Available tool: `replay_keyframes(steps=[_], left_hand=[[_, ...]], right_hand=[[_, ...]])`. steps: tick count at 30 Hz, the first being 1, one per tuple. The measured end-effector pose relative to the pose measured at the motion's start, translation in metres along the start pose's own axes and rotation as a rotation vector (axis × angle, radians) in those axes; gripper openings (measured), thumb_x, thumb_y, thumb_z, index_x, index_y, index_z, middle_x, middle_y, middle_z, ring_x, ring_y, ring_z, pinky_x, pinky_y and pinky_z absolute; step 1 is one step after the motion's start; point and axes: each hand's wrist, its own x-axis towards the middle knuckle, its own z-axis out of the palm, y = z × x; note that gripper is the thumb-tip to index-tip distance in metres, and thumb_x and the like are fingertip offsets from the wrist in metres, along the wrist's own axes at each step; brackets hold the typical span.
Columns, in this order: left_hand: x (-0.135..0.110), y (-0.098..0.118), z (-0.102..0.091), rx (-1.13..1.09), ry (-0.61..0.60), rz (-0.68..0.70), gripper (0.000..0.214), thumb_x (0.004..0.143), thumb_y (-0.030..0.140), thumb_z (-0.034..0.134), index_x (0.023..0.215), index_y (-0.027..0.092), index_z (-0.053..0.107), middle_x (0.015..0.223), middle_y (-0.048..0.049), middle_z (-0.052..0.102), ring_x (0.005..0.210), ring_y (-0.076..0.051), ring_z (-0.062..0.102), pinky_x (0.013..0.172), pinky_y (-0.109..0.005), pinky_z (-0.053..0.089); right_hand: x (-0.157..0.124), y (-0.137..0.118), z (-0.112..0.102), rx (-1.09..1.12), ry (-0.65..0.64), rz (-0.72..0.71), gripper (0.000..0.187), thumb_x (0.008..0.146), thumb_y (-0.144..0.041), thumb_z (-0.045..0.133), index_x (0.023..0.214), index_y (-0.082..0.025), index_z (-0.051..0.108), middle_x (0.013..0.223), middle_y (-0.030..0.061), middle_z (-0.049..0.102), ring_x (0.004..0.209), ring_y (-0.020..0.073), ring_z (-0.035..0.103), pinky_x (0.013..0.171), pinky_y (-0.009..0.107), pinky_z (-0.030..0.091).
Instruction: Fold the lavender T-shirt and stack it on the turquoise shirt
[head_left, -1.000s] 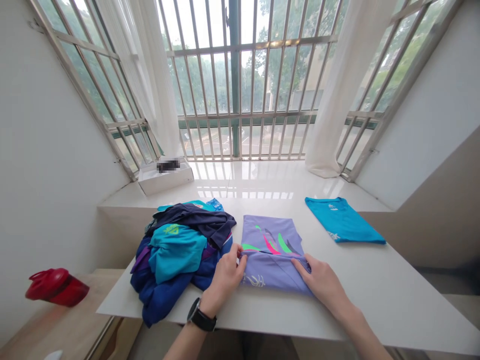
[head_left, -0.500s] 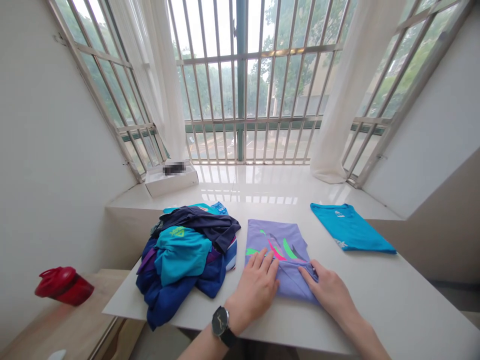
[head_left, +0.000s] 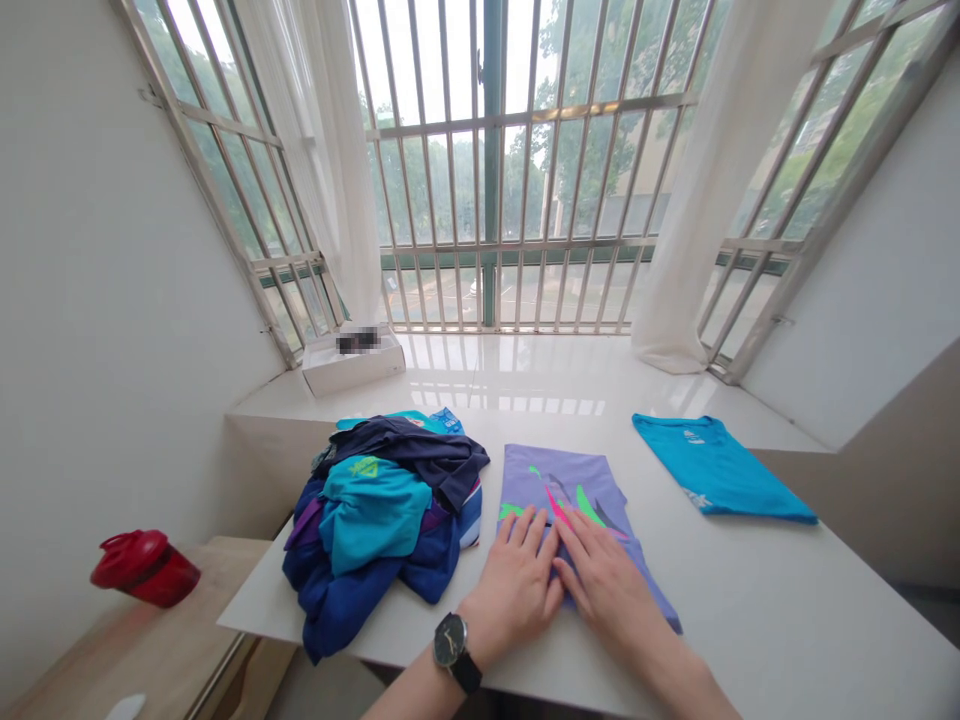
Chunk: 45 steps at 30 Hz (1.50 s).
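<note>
A lavender T-shirt with green and pink print lies partly folded on the white table, right in front of me. My left hand, with a black watch at the wrist, rests flat on its lower left part, fingers stretched out. Beside it, my right hand lies flat on the shirt too, its fingers extended and its thumb close to the left hand. Both palms hide much of the shirt's near part. Neither hand grasps the fabric.
To the left sits a heap of rumpled clothes in blue, teal and navy. A folded blue T-shirt lies at the right. A white box stands on the window ledge, and a red bottle on a lower wooden surface at left.
My right hand has let go of the lavender shirt's right edge and moved left, flattening onto the fabric beside my left hand. The view has shifted slightly.
</note>
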Motion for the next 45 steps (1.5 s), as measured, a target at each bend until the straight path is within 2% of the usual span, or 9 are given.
replay_keyframes(steps=[4, 9, 15, 19, 22, 26, 35, 41, 45], left_hand=[[-0.003, -0.001, -0.003, -0.018, -0.002, -0.057, 0.062, 0.102, 0.057, 0.031, 0.155, 0.026, 0.031, 0.16, -0.0113, 0.033, 0.146, -0.033, 0.029, 0.118, -0.051, 0.024], [0.002, -0.005, -0.005, -0.045, -0.038, -0.094, 0.064, 0.1, 0.062, 0.03, 0.155, 0.029, 0.032, 0.161, -0.0133, 0.028, 0.147, -0.038, 0.025, 0.117, -0.056, 0.025], [0.047, -0.018, -0.019, 0.029, -0.177, -0.089, 0.068, 0.097, 0.061, 0.039, 0.148, 0.016, 0.044, 0.152, -0.0218, 0.042, 0.143, -0.042, 0.034, 0.112, -0.062, 0.03], [0.079, -0.024, -0.017, 0.106, -0.097, -0.032, 0.05, 0.1, 0.041, 0.038, 0.129, 0.006, 0.06, 0.142, -0.0241, 0.052, 0.138, -0.037, 0.041, 0.115, -0.057, 0.029], [0.087, -0.03, -0.003, 0.075, 0.008, 0.032, 0.052, 0.101, 0.039, 0.035, 0.14, 0.008, 0.05, 0.147, -0.0201, 0.049, 0.14, -0.033, 0.04, 0.115, -0.052, 0.031], [0.087, -0.041, 0.012, 0.031, 0.003, 0.055, 0.057, 0.101, 0.044, 0.034, 0.147, 0.011, 0.04, 0.153, -0.0163, 0.043, 0.142, -0.031, 0.037, 0.116, -0.051, 0.029], [0.093, -0.049, 0.012, 0.026, 0.023, 0.084, 0.06, 0.102, 0.043, 0.031, 0.149, 0.006, 0.037, 0.153, -0.0176, 0.042, 0.144, -0.029, 0.034, 0.119, -0.047, 0.024], [0.092, -0.04, 0.004, 0.07, 0.098, 0.104, 0.051, 0.1, 0.04, 0.037, 0.139, 0.008, 0.046, 0.148, -0.0172, 0.047, 0.141, -0.029, 0.035, 0.118, -0.045, 0.024], [0.093, -0.038, 0.002, 0.048, 0.132, 0.072, 0.038, 0.095, 0.038, 0.049, 0.122, 0.012, 0.056, 0.13, -0.0146, 0.058, 0.121, -0.028, 0.05, 0.106, -0.043, 0.038]], right_hand=[[-0.018, 0.01, 0.026, -0.045, -0.093, 0.113, 0.057, 0.099, -0.049, 0.038, 0.143, -0.015, 0.052, 0.146, 0.014, 0.054, 0.131, 0.03, 0.054, 0.102, 0.047, 0.048], [-0.023, 0.026, 0.032, -0.04, -0.162, 0.203, 0.061, 0.098, -0.054, 0.034, 0.147, -0.02, 0.049, 0.152, 0.0144, 0.047, 0.136, 0.0318, 0.049, 0.108, 0.051, 0.043], [0.01, 0.049, 0.04, 0.038, -0.228, 0.182, 0.06, 0.099, -0.054, 0.036, 0.147, -0.021, 0.048, 0.152, 0.0138, 0.047, 0.138, 0.0306, 0.046, 0.111, 0.052, 0.04], [0.028, 0.063, 0.04, 0.101, -0.296, 0.161, 0.057, 0.099, -0.052, 0.038, 0.146, -0.022, 0.048, 0.152, 0.0135, 0.047, 0.138, 0.0293, 0.046, 0.112, 0.052, 0.04], [0.039, 0.075, 0.037, 0.143, -0.292, 0.184, 0.052, 0.098, -0.045, 0.04, 0.141, -0.019, 0.055, 0.147, 0.0147, 0.053, 0.134, 0.0278, 0.051, 0.11, 0.049, 0.044], [0.06, 0.088, 0.042, 0.124, -0.178, 0.2, 0.046, 0.098, -0.036, 0.039, 0.132, -0.016, 0.061, 0.142, 0.0172, 0.057, 0.132, 0.0285, 0.053, 0.11, 0.049, 0.044], [0.064, 0.097, 0.069, 0.15, -0.204, 0.13, 0.049, 0.1, -0.036, 0.035, 0.142, -0.016, 0.052, 0.151, 0.0162, 0.048, 0.14, 0.0284, 0.043, 0.112, 0.05, 0.042], [0.069, 0.089, 0.038, 0.249, -0.027, 0.079, 0.03, 0.098, -0.033, 0.044, 0.115, -0.02, 0.065, 0.122, 0.0132, 0.066, 0.114, 0.0245, 0.063, 0.099, 0.041, 0.052], [0.068, 0.074, 0.015, 0.319, -0.161, 0.214, 0.027, 0.099, -0.037, 0.042, 0.101, -0.024, 0.065, 0.082, 0.0038, 0.07, 0.07, 0.0185, 0.068, 0.067, 0.03, 0.053]])
